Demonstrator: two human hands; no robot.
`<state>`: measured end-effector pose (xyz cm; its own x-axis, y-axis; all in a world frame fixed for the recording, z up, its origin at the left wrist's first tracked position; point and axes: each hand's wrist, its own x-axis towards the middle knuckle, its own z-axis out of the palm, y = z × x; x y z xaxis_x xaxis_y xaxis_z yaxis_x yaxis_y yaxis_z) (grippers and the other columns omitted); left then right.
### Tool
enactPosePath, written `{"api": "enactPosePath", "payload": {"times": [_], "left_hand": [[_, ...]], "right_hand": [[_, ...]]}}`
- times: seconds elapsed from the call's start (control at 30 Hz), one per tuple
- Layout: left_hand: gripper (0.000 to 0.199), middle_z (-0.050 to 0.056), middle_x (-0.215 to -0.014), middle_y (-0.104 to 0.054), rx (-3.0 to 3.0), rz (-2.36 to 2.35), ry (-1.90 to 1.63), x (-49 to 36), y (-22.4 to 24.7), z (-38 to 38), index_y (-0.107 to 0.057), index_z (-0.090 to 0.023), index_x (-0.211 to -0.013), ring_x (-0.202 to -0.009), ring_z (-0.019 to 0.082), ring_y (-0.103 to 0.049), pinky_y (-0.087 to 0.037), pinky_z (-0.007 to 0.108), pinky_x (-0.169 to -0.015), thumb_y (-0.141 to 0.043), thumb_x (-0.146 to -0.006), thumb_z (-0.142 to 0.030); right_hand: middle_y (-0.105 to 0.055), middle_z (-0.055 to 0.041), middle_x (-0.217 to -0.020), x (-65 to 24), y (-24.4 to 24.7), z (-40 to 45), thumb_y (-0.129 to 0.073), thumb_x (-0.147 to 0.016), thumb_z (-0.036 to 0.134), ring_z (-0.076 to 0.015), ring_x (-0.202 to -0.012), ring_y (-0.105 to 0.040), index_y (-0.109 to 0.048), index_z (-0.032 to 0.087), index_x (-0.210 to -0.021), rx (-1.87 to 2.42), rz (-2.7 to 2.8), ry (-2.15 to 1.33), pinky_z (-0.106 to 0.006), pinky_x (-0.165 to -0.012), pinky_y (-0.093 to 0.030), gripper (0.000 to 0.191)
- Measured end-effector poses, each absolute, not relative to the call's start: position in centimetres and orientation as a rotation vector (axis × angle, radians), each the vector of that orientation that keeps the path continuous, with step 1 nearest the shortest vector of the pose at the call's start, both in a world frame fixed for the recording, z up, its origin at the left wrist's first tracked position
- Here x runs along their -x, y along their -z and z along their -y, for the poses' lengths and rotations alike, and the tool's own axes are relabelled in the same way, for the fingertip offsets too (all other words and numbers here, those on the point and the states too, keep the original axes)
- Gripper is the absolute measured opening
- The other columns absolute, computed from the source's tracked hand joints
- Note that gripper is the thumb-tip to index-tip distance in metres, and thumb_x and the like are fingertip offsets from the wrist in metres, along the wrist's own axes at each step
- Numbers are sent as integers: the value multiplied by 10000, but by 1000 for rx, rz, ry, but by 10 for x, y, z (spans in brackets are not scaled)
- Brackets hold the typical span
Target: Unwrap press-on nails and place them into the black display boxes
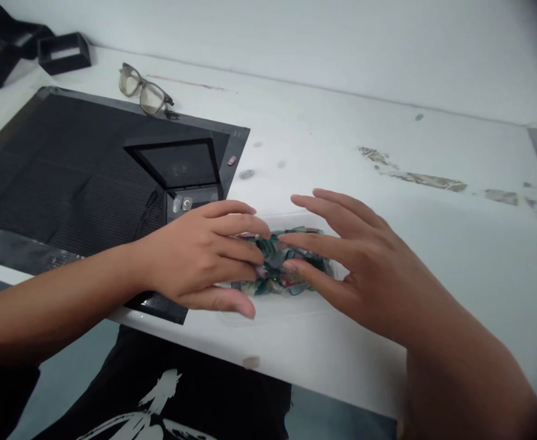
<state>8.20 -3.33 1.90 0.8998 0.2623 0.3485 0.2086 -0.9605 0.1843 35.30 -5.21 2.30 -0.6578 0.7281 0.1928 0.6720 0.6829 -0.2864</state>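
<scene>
A clear plastic container [250, 319] filled with small glossy pieces [272, 260], mostly green with some reddish and pale ones, sits near the front edge of the table. Over its left side reaches my left hand [199, 253], fingers spread and fingertips at the pieces. From the right comes my right hand [364, 263], also spread, with thumb and index tip above the pieces. Neither hand visibly grips anything, and part of the container is hidden under them. Just behind my left hand stands an opened black case [181, 165] with small pale items [187, 203] in it.
A black mat [66, 165] covers the table's left part, with eyeglasses [146, 90] at its far edge. A black open box [64, 54] stands at the back left. Small oval pieces [247, 174] lie scattered, and worn patches [433, 180] mark the white table.
</scene>
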Motion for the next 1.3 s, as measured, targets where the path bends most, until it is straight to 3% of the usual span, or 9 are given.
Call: {"api": "enactPosePath", "payload": {"times": [0.1,0.27,0.37,0.5,0.67,0.9,1.1,1.3], "left_hand": [[484,-8,-1136,-774,-2860,-250,-704,-80,-16,37,-739,-241,-1017,-1247,257,-632,-384,432,-1214,-463,-975,-635],[604,-33,-1289,-713,-2969,-487,-818,-76,-18,38,-684,-264,-798,-1405,240,-512,-374,442,-1245,-314,-982,-704],[553,22,-1429,-621,-3068,-561,-739,-76,-23,35,-691,-229,-783,-1488,309,-395,-320,496,-1266,-493,-910,-730],[504,54,-1490,-561,-3034,-583,-534,-79,-29,33,-762,-212,-855,-1521,361,-330,-274,539,-1281,-561,-911,-671],[359,18,-1470,-588,-2855,-822,-309,-82,-32,41,-807,-272,-970,-1556,306,-264,-253,517,-1287,-495,-1012,-447],[234,44,-1482,-565,-2661,-1044,-120,-84,-39,45,-820,-316,-951,-1557,329,-253,-384,595,-1177,-595,-919,-375],[236,40,-1543,-500,-2699,-1124,-53,-91,-42,50,-799,-317,-1046,-1575,347,-182,-355,607,-1194,-617,-899,-341],[233,21,-1380,-660,-2675,-1226,67,-103,-44,55,-805,-323,-987,-1467,368,-420,-436,600,-1134,-602,-898,-249]], "right_hand": [[-596,-100,-1446,-348,-25,52,-584,-965,323,-332,-1385,-502,-745,233,-1131,1071,2588,-250,-527,-1085,-485,248],[-682,-108,-1319,-339,-27,56,-596,-963,265,-313,-1296,-580,-754,200,-1025,940,2569,-142,-479,-1044,-515,182],[-691,-106,-1280,-337,-25,57,-587,-973,277,-301,-1239,-609,-752,213,-1037,944,2582,-173,-474,-1010,-528,188],[-688,-104,-1262,-339,-22,57,-582,-978,270,-275,-1142,-649,-738,220,-1068,952,2569,-205,-467,-957,-541,188],[-673,-103,-1294,-341,-20,57,-589,-969,269,-283,-1129,-648,-733,218,-1093,977,2574,-264,-485,-928,-543,197],[-649,-97,-1331,-340,-21,58,-584,-967,311,-295,-1168,-627,-730,228,-1111,1032,2594,-303,-477,-913,-549,222],[-657,-103,-1325,-336,-19,60,-577,-966,300,-296,-1159,-637,-732,220,-1092,1027,2598,-259,-465,-894,-556,215],[-671,-100,-1301,-336,-17,60,-584,-962,306,-304,-1138,-652,-735,223,-1078,1029,2595,-208,-453,-852,-566,208]]}}
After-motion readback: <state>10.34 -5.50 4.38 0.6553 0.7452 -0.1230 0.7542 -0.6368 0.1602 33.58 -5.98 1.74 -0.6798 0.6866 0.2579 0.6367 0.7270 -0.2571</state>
